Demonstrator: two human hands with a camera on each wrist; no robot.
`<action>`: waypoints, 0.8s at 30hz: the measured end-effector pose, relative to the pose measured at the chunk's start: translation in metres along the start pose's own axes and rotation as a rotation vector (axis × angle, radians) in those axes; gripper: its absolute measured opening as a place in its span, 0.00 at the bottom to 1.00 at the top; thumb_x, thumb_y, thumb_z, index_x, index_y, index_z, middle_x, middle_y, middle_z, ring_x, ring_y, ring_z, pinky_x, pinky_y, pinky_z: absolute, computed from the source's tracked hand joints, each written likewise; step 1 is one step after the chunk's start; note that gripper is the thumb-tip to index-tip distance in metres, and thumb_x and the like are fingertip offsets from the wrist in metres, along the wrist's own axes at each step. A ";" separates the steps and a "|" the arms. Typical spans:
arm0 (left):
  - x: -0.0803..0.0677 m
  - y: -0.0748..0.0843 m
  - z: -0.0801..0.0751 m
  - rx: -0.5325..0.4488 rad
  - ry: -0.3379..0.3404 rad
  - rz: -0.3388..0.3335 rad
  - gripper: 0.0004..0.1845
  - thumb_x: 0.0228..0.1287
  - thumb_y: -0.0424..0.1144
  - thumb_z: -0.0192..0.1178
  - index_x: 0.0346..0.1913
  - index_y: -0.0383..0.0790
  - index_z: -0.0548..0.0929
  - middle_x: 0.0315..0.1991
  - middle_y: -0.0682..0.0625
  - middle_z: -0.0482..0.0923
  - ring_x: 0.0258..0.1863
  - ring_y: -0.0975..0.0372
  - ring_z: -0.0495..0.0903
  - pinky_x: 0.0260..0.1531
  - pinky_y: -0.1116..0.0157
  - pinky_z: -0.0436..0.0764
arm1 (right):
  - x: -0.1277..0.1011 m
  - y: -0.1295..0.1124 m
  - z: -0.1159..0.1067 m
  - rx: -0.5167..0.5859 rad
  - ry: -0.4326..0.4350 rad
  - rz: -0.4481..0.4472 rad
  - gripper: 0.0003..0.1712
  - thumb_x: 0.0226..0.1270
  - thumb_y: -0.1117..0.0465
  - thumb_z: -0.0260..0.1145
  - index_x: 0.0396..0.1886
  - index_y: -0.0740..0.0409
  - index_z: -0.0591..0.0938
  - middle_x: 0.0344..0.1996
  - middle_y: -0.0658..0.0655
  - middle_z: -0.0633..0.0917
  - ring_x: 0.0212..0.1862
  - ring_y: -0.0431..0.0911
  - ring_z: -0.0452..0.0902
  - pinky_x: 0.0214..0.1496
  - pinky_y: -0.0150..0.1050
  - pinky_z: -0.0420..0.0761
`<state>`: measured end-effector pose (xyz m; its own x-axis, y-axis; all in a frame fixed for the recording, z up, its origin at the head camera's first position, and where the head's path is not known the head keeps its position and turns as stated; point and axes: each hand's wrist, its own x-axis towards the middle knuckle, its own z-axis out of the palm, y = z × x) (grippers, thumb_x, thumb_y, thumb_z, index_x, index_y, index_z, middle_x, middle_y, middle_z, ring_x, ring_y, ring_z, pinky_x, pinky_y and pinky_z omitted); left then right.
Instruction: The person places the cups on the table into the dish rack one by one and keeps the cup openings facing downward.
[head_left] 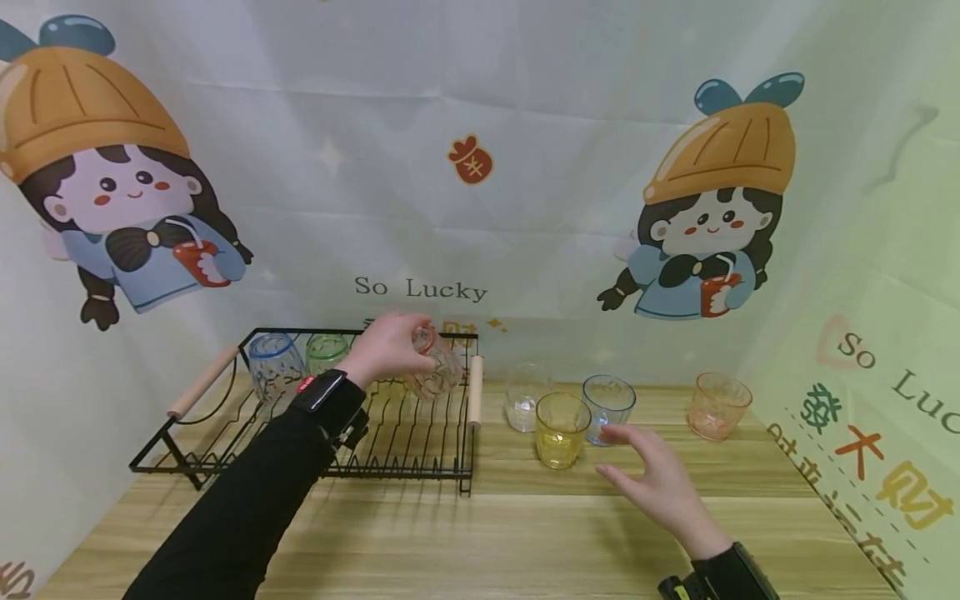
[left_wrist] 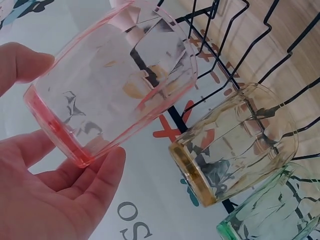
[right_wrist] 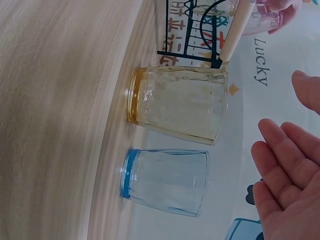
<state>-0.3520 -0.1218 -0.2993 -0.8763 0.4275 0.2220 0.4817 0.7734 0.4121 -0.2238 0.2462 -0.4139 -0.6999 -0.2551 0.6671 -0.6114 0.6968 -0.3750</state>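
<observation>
Pink glass (left_wrist: 115,90): inverted; work judged partway. Three glasses (head_left: 276,365) in rack (head_left: 397,476), four glasses (head_left: 718,408) on table (head_left: 420,542); loading or unloading, cannot tell. Position: gripped between thumb and fingers of left hand (head_left: 390,346), base toward palm. Right hand (head_left: 663,492): empty, thumb spread from fingers; yellow glass (head_left: 562,429) to left, blue glass (head_left: 609,398) ahead.

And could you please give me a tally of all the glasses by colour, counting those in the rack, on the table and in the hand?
Blue glasses: 2
Yellow glasses: 2
Pink glasses: 2
Green glass: 1
Clear glass: 1
Total: 8
</observation>
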 end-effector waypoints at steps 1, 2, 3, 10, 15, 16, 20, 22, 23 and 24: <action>0.001 -0.001 0.001 0.005 -0.003 -0.002 0.36 0.61 0.37 0.62 0.72 0.31 0.66 0.65 0.33 0.70 0.63 0.43 0.70 0.63 0.49 0.71 | 0.000 0.000 0.000 -0.001 0.000 0.001 0.30 0.49 0.68 0.78 0.54 0.65 0.81 0.46 0.53 0.87 0.49 0.52 0.80 0.53 0.56 0.79; 0.002 -0.001 0.002 0.011 -0.006 -0.005 0.36 0.61 0.37 0.61 0.72 0.32 0.66 0.65 0.34 0.70 0.63 0.43 0.70 0.64 0.49 0.71 | 0.000 0.000 0.000 -0.002 0.000 0.002 0.30 0.49 0.69 0.78 0.54 0.65 0.81 0.45 0.53 0.87 0.49 0.52 0.80 0.53 0.56 0.79; 0.003 -0.002 0.002 0.016 -0.008 -0.007 0.36 0.61 0.37 0.61 0.72 0.32 0.66 0.66 0.34 0.70 0.63 0.43 0.70 0.63 0.50 0.71 | -0.001 0.000 0.000 -0.004 0.000 0.003 0.30 0.49 0.69 0.78 0.54 0.65 0.81 0.45 0.53 0.87 0.49 0.52 0.80 0.53 0.57 0.79; 0.009 -0.004 0.006 0.042 -0.026 -0.021 0.35 0.61 0.36 0.60 0.73 0.33 0.65 0.63 0.35 0.72 0.48 0.48 0.78 0.47 0.56 0.74 | -0.002 0.001 0.000 -0.003 -0.019 0.032 0.30 0.50 0.69 0.78 0.55 0.64 0.80 0.45 0.53 0.87 0.49 0.53 0.80 0.54 0.58 0.78; 0.012 -0.004 0.009 0.067 -0.034 -0.022 0.32 0.62 0.37 0.60 0.70 0.34 0.68 0.61 0.36 0.74 0.49 0.47 0.77 0.52 0.53 0.75 | -0.002 0.002 0.000 -0.006 -0.033 0.058 0.29 0.51 0.68 0.78 0.55 0.65 0.80 0.45 0.54 0.87 0.50 0.54 0.79 0.55 0.59 0.78; 0.013 -0.004 0.009 0.072 -0.036 -0.022 0.32 0.62 0.37 0.60 0.70 0.34 0.69 0.61 0.36 0.74 0.49 0.47 0.77 0.52 0.54 0.75 | -0.002 0.002 0.000 -0.005 -0.037 0.062 0.29 0.51 0.68 0.78 0.55 0.65 0.80 0.45 0.54 0.87 0.50 0.55 0.79 0.55 0.59 0.77; 0.017 -0.005 0.014 0.093 -0.048 -0.014 0.32 0.63 0.37 0.60 0.70 0.33 0.68 0.61 0.36 0.74 0.51 0.47 0.77 0.50 0.55 0.75 | -0.001 0.003 0.000 0.006 -0.047 0.080 0.29 0.51 0.68 0.78 0.55 0.65 0.80 0.45 0.55 0.87 0.51 0.56 0.79 0.56 0.60 0.76; 0.019 -0.006 0.016 0.106 -0.052 -0.016 0.33 0.64 0.38 0.60 0.71 0.32 0.67 0.62 0.35 0.73 0.55 0.46 0.75 0.55 0.53 0.76 | -0.001 0.003 0.000 0.003 -0.048 0.087 0.29 0.51 0.68 0.78 0.55 0.65 0.80 0.45 0.55 0.87 0.51 0.56 0.79 0.57 0.60 0.76; 0.020 -0.006 0.017 0.113 -0.053 -0.019 0.34 0.64 0.39 0.61 0.71 0.32 0.66 0.63 0.35 0.73 0.57 0.45 0.74 0.58 0.52 0.75 | -0.001 0.003 0.000 0.002 -0.047 0.088 0.29 0.51 0.68 0.78 0.55 0.65 0.80 0.45 0.55 0.87 0.51 0.56 0.79 0.57 0.60 0.76; 0.021 -0.005 0.018 0.122 -0.052 -0.023 0.34 0.65 0.40 0.61 0.72 0.32 0.66 0.63 0.35 0.72 0.59 0.44 0.73 0.61 0.51 0.73 | -0.001 0.003 0.001 -0.001 -0.047 0.088 0.29 0.51 0.68 0.78 0.55 0.65 0.80 0.45 0.55 0.87 0.50 0.56 0.79 0.56 0.60 0.77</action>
<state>-0.3726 -0.1085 -0.3130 -0.8871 0.4306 0.1661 0.4615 0.8328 0.3057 -0.2252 0.2485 -0.4164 -0.7674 -0.2241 0.6007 -0.5467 0.7183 -0.4304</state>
